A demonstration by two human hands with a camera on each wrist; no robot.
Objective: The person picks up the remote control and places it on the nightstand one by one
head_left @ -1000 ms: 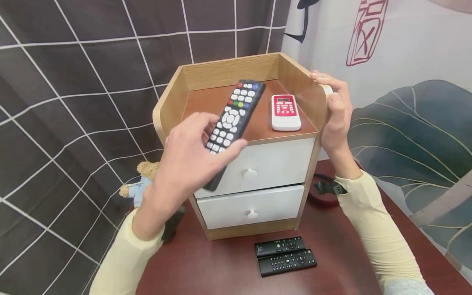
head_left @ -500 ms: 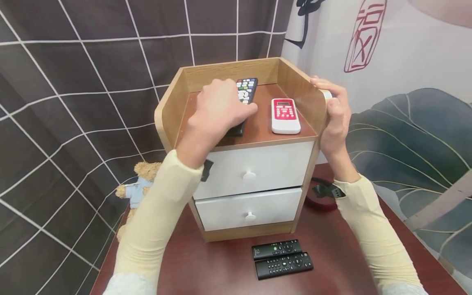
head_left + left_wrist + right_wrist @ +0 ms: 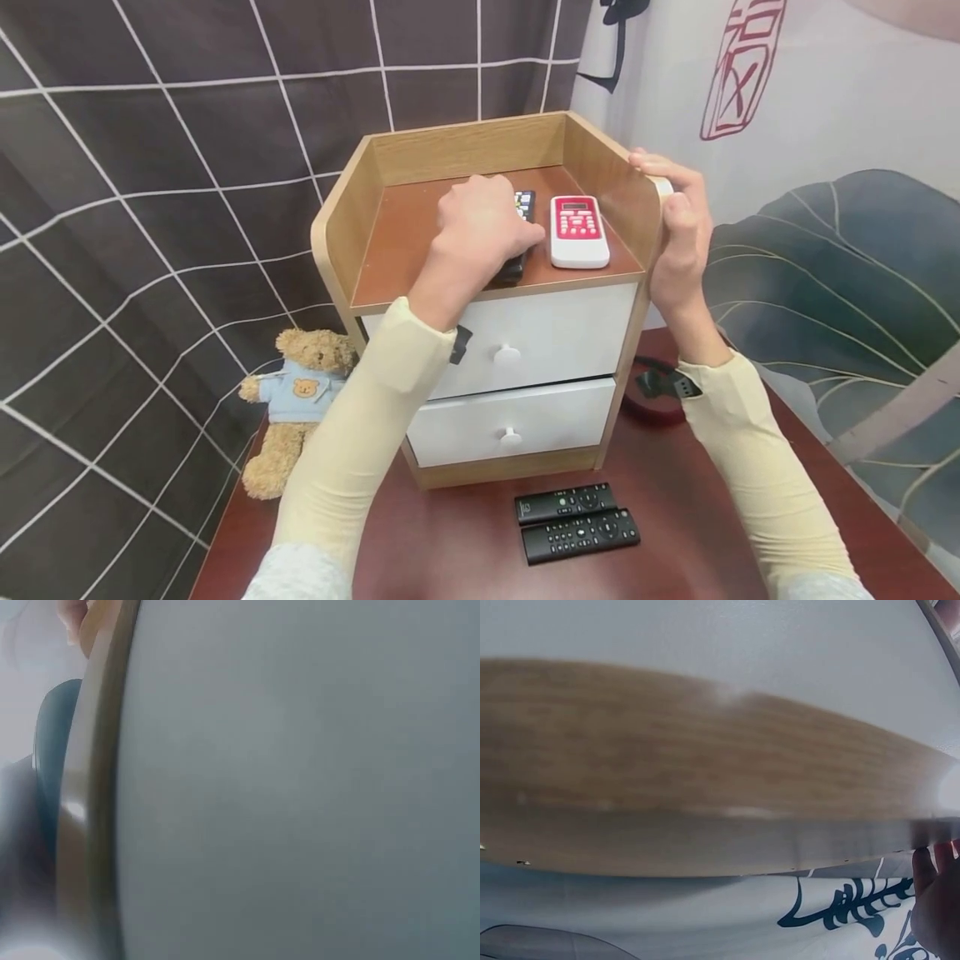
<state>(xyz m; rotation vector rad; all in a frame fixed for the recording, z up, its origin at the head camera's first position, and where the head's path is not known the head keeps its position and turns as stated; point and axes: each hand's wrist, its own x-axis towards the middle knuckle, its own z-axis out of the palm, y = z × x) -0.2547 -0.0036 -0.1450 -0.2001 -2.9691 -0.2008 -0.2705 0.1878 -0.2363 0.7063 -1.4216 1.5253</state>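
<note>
My left hand (image 3: 483,225) grips a black remote control (image 3: 514,270) from above, low over the brown top of a small wooden cabinet (image 3: 468,150). The hand covers most of the remote's buttons. Just right of it lies a white and red remote control (image 3: 580,233), face up. My right hand (image 3: 681,237) holds the cabinet's right side panel (image 3: 611,187), fingers over its upper edge and thumb at the front. In the right wrist view, the dark fingers of the right hand (image 3: 937,907) show beside the wooden panel (image 3: 705,750).
Two black remotes (image 3: 579,523) lie side by side on the dark red table (image 3: 442,542). A teddy bear (image 3: 303,387) sits left of the cabinet. A dark red round object (image 3: 652,408) is partly hidden behind the right wrist. White drawer fronts (image 3: 551,337) face forward, and curtains hang behind.
My left hand has brought the black remote from in front of the cabinet down onto its top, then slid right, close to the white and red one. My right hand stays on the panel.
</note>
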